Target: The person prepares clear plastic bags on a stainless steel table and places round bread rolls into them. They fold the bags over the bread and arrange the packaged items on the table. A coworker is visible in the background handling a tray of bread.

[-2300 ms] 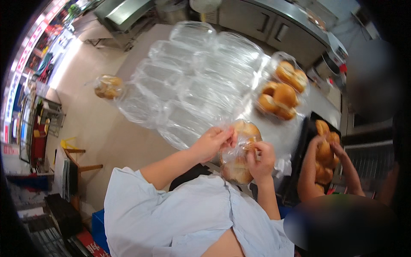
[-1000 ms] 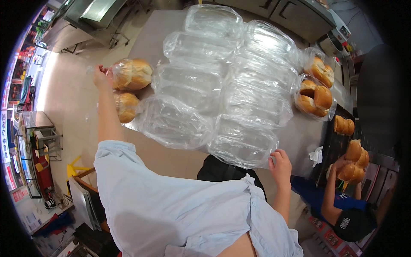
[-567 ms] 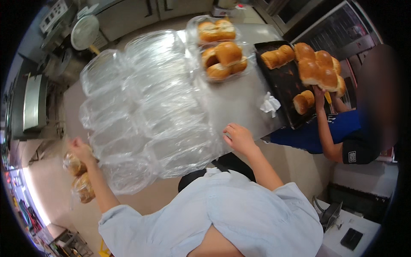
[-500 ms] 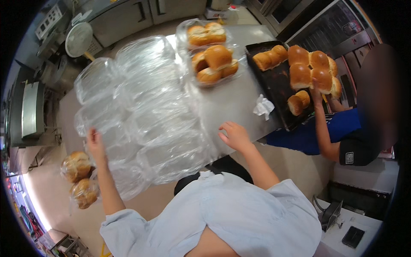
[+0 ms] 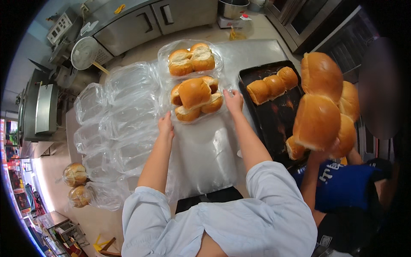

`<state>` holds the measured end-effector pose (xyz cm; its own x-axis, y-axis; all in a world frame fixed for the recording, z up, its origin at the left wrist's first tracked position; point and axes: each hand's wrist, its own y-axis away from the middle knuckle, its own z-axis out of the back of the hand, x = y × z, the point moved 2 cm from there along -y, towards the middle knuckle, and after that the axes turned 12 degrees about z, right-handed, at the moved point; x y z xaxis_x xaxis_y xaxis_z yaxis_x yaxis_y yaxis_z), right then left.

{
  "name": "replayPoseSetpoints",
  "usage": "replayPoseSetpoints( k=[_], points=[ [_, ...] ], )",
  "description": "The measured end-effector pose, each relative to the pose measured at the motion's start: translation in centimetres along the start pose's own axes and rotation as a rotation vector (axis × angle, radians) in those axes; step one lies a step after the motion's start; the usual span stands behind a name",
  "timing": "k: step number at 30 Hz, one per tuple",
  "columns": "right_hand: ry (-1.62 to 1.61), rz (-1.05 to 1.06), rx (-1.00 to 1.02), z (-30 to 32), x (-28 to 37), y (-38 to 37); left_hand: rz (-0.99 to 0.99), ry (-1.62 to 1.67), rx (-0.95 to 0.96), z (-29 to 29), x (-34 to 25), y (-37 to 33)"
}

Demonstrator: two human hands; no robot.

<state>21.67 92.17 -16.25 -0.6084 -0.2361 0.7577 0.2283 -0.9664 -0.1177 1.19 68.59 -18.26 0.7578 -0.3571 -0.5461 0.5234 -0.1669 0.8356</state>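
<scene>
A clear plastic tray [image 5: 188, 121] of golden bread rolls [image 5: 195, 92] sits on the metal table between my hands, one roll lying on top of the others. At its near left corner is my left hand [image 5: 166, 126], open with fingers slightly bent. Beside its right edge my right hand [image 5: 233, 103] is open, thumb and fingers apart; whether either hand touches the plastic I cannot tell. Just beyond stands a second bagged tray of rolls [image 5: 192, 60]. Along the left, several empty clear trays in plastic bags [image 5: 132, 111] are laid out.
A black baking tray [image 5: 274, 118] with a row of rolls [image 5: 272, 83] lies to the right. Above it, a co-worker's hand [image 5: 327, 150] holds a large joined block of rolls [image 5: 319, 120]. Two bagged round loaves [image 5: 75, 174] are at the left edge. Steel cabinets [image 5: 137, 25] stand behind.
My hands have come forward from wide apart to either side of the nearer filled tray. The view has shifted forward. The co-worker's block of rolls now looks larger and nearer.
</scene>
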Motion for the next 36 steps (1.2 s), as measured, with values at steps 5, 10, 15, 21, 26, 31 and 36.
replayPoseSetpoints(
  k=[5, 10, 15, 21, 26, 31, 36],
  points=[
    [-0.281, 0.288, 0.009, 0.3, 4.2, 0.2, -0.411, 0.022, 0.065, -1.3, -0.9, 1.8],
    [-0.939, 0.158, 0.219, 1.9, 10.5, -0.5, -0.904, -0.057, 0.022, -2.4, -5.8, 9.6],
    [-1.196, 0.031, 0.282, 8.9, 13.8, 0.7, -0.698, 0.120, 0.398, -0.3, -7.2, 15.9],
    [-1.263, 0.012, 0.296, 16.1, 11.0, 3.9, -0.219, -0.370, 0.670, 5.2, -4.0, 18.8],
    [-1.231, 0.120, 0.288, 22.2, 11.2, 10.6, -0.514, -0.327, 0.663, 9.4, -3.5, 22.0],
    [-1.109, 0.112, 0.186, 25.7, 11.0, 18.3, -0.599, -0.548, 0.747, 11.0, -1.0, 26.5],
    [-0.966, 0.047, 0.198, 30.6, 8.6, 27.3, -0.492, -0.762, 0.848, 14.2, 3.9, 30.7]
  ],
)
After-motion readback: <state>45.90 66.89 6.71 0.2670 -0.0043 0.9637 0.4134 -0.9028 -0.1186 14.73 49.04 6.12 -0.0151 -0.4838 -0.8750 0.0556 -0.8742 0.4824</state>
